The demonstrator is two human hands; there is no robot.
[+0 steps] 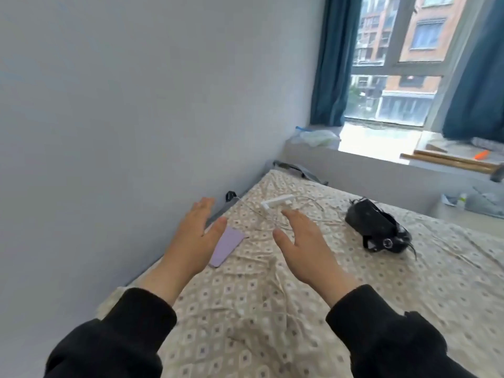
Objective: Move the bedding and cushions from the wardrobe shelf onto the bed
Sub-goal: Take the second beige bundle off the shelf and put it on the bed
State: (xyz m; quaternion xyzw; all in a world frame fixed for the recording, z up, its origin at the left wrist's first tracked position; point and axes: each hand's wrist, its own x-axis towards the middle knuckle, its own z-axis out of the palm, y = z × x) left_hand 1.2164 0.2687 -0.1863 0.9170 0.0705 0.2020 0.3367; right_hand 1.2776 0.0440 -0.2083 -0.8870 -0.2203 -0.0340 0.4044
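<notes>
1. Left hand (195, 236): stretched out over the bed, palm turned inward, fingers straight and together, thumb apart; it holds nothing. Black sleeve (114, 339) to the wrist.
2. Right hand (305, 246): stretched out beside the left, palm inward, fingers loosely extended, thumb spread; it holds nothing. Black sleeve (392, 336) to the wrist.
3. Bed (272, 309): covered by a cream sheet with a small diamond print, creased in the middle; its left side runs along the white wall (122, 105).
4. Bedding and cushions: none to be seen on the bed or elsewhere in view; the wardrobe shelf is out of view.
5. Purple phone (227, 249): lies flat on the sheet near the wall, partly hidden behind the left hand.
6. White charger (276, 202) with thin white cable (313, 203): on the sheet beyond the right hand's fingertips.
7. Black headset (377, 227): on the sheet to the right, well apart from both hands.
8. Window (403, 64): at the head of the bed, blue curtains (331, 64) on both sides, brick buildings outside.
9. Window ledge (381, 143): carries a clear plastic bag (316, 137) on the left and wooden sticks (450, 160) with an orange item (481, 154) on the right.
</notes>
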